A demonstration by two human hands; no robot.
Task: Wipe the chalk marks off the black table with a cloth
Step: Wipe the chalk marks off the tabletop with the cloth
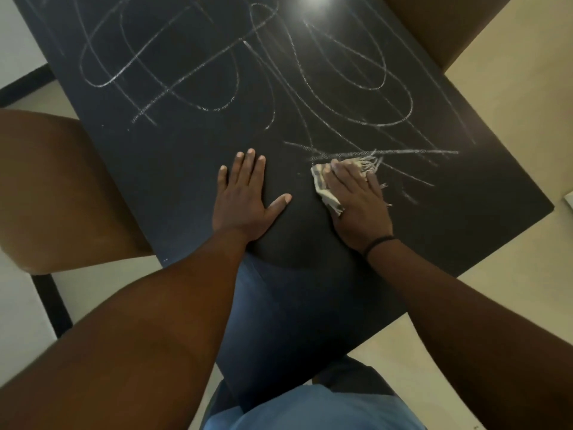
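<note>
Early stage, by my read: near strip of the black desk (pixel 192 169) looks clean around the hands, but most of the chalk marks (pixel 173 66) remain. Left to right: brown chair (pixel 55 187) tucked at the desk's left edge; big loops and crossed lines cover the far left and centre, untouched. Left hand (pixel 245 203) lies flat on bare desk, fingers straight and spread, holding nothing, probably bracing. Just right of it, apart, the right hand (pixel 356 203) presses the cloth (pixel 325 187) down; fingers lie over it, so pinched or only pressed, can't tell for sure. Cloth is mostly hidden under the palm, with a folded edge out to the left and a frayed fringe at the fingertips, touching the nearest horizontal streak (pixel 412 152). Right of that: more scribbles, faint strokes near the right edge. Second brown chair (pixel 440 26) at top right.
</note>
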